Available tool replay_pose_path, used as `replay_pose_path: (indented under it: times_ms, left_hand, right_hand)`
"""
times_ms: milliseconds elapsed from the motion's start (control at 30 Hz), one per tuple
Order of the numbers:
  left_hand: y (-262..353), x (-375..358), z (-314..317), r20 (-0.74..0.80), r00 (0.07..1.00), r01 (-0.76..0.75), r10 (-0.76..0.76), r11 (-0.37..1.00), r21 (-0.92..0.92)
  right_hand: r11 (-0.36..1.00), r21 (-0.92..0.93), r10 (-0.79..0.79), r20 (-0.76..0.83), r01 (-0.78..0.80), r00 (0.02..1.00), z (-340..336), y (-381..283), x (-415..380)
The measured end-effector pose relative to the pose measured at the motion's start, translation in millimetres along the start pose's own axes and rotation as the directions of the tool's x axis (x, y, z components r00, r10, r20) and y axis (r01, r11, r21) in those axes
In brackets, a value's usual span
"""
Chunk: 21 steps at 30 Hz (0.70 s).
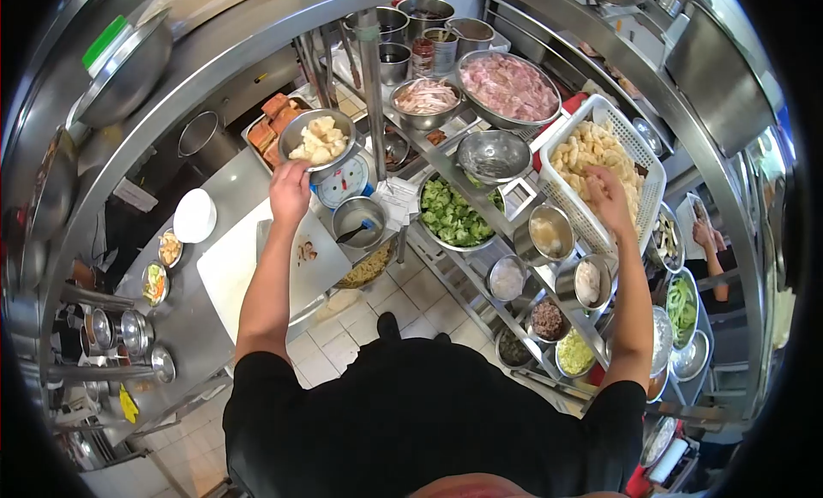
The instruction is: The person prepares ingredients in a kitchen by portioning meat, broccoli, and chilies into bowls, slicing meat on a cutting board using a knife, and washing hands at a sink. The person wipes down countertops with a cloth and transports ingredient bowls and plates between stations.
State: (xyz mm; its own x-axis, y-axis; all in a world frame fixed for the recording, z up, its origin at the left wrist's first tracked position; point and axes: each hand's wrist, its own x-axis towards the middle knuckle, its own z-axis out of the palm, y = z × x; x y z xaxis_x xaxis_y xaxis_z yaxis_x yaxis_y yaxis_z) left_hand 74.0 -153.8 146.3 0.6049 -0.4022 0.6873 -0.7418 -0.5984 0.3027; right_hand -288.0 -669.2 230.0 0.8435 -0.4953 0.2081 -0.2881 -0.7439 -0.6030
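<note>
Round steel bowl [290,135] part-filled, white plastic basket [654,183] well stocked.
Your left hand [290,189] bends at the rim, your right hand [609,198] over pale pieces [587,159]; either grip is unclear.

So the bowl [330,167] under the pale chunks is metal, kinda brushed-looking with a shiny rim. The basket [649,165] is white plastic, more satin than glossy, with a slotted wall. The cutting board [225,279] looks like smooth matt white plastic. The long counter [230,208] is steel with a dull sheen, and the post [369,95] is shinier metal. The papers [399,204] are thin and creased. The shirt [437,417] is matt black cloth, and the floor tiles [411,294] look smooth with a low sheen.
</note>
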Motion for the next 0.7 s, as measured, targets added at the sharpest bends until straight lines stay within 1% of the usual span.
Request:
replay_pose_path:
  times_ms: [33, 67, 100, 200, 267, 300, 400, 500, 533, 567, 600, 633, 667, 700]
  left_hand:
    - [-0.4, -2.0, 2.1, -0.004, 1.0, -0.003, 0.003, 1.0, -0.006]
    - [-0.4, -4.4, 4.1, -0.008, 1.0, -0.007, 0.007, 1.0, -0.013]
    - [1.2, -4.7, 2.9, 0.0, 1.0, 0.004, -0.004, 1.0, -0.004]
    - [3.6, -3.0, -3.2, -0.009, 1.0, -0.007, 0.008, 0.999, 0.033]
    - [2.2, -6.2, -3.2, -0.01, 1.0, -0.013, 0.013, 0.999, 0.04]
    - [2.5, -7.4, -3.6, -0.011, 1.0, -0.016, 0.016, 0.999, 0.043]
    - [7.5, -9.2, -3.7, -0.044, 0.999, -0.006, 0.01, 0.997, 0.078]
    - [12.4, -8.0, -14.1, -0.08, 0.997, 0.017, -0.011, 0.997, 0.074]
    - [13.7, -7.3, -13.9, -0.115, 0.976, 0.18, -0.184, 0.983, -0.046]
    - [14.2, -7.2, -14.0, -0.127, 0.926, 0.333, -0.355, 0.928, -0.168]
    - [12.9, -7.1, -14.2, -0.116, 0.849, 0.468, -0.516, 0.835, -0.287]
    - [-15.7, -10.4, -3.6, -0.026, 0.745, 0.629, -0.667, 0.714, -0.307]
    - [-27.7, -6.8, -7.0, 0.121, 0.589, 0.756, -0.799, 0.492, -0.431]
    - [-29.7, 3.8, 5.6, 0.325, 0.426, 0.831, -0.844, 0.224, -0.509]
  right_hand:
    - [0.984, -0.151, -0.094, 0.028, 0.097, 0.995, -2.5, 7.9, 7.5]
    - [0.936, -0.294, -0.182, 0.069, 0.195, 0.981, -3.6, 16.1, 15.4]
    - [0.876, -0.477, 0.072, 0.279, 0.073, 0.958, -7.8, 9.9, 20.1]
    - [0.754, -0.656, 0.189, 0.271, 0.038, 0.944, -5.2, -9.8, 29.8]
    - [0.776, -0.63, 0.28, 0.317, -0.019, 0.906, -2.9, 4.4, 37.4]
    - [0.784, -0.619, 0.323, 0.341, -0.049, 0.883, -2.7, -2.4, 39.4]
    - [0.791, -0.608, 0.328, 0.324, -0.07, 0.887, -18.7, -22.9, 27.9]
    - [0.707, -0.707, 0.28, 0.265, -0.012, 0.923, -33.1, 3.3, 11.8]
    - [0.653, -0.757, 0.263, 0.245, 0.015, 0.933, -33.7, 8.7, 6.2]
    - [0.593, -0.804, 0.245, 0.227, 0.04, 0.943, -34.1, 14.1, 1.1]
    - [0.53, -0.846, 0.225, 0.212, 0.063, 0.951, -35.8, 18.8, -3.6]
    - [0.592, -0.804, 0.204, 0.216, 0.056, 0.955, -31.2, 12.8, -0.6]
    - [0.65, -0.758, 0.181, 0.219, 0.05, 0.959, -21.9, 2.6, 9.8]
    - [0.705, -0.708, 0.184, 0.241, 0.043, 0.953, -16.4, 15.2, 13.6]
